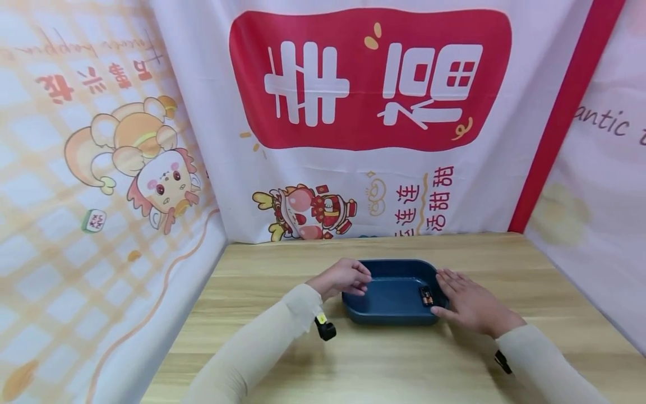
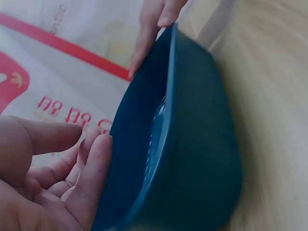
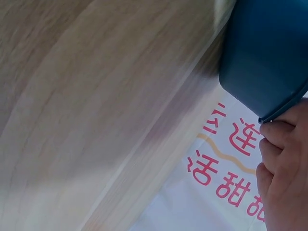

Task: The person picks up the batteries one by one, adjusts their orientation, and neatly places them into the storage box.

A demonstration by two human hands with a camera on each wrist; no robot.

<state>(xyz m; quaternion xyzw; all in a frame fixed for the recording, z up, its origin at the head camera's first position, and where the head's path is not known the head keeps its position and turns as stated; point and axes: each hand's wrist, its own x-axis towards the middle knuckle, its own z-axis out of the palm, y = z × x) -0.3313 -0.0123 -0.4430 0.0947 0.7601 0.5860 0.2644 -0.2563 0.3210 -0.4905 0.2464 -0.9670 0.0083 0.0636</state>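
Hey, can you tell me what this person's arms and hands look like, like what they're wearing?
Both arms wear long, plain cream sleeves; the left cuff looks bunched. The left hand and right hand have no gloves. A small black device with a yellow label sits at the left wrist; another black piece shows at the right.

A dark blue, round-cornered tray sat upright, open side up, on the counter, just below and right of the frame's centre. Small black-and-copper batteries lay inside, near its right end.
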